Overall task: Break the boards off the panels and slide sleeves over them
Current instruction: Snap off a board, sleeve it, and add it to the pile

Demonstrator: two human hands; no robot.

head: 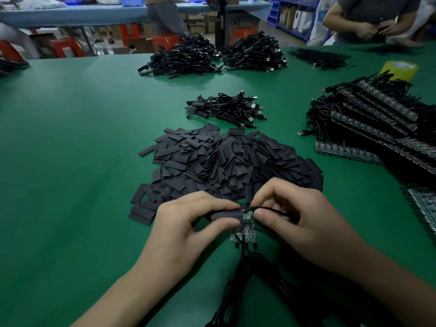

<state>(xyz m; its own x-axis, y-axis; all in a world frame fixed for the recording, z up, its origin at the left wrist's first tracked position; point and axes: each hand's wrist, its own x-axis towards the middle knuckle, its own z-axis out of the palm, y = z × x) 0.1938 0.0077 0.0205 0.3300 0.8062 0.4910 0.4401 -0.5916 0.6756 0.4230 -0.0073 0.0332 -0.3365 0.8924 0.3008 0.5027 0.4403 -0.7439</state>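
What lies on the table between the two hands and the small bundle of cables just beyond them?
The heap of loose black sleeves fills that stretch; the head view shows it.

- The left side of the counter point(70, 161) lies open from near edge to far.
- A heap of sleeves point(224, 161) blocks the way straight ahead.
- Just beyond it sits a bundle of cables point(226, 108).
- The stack of panels point(377, 119) fills the right; a green lane runs between it and the heap.
- Loose cables point(247, 279) trail across the near middle.
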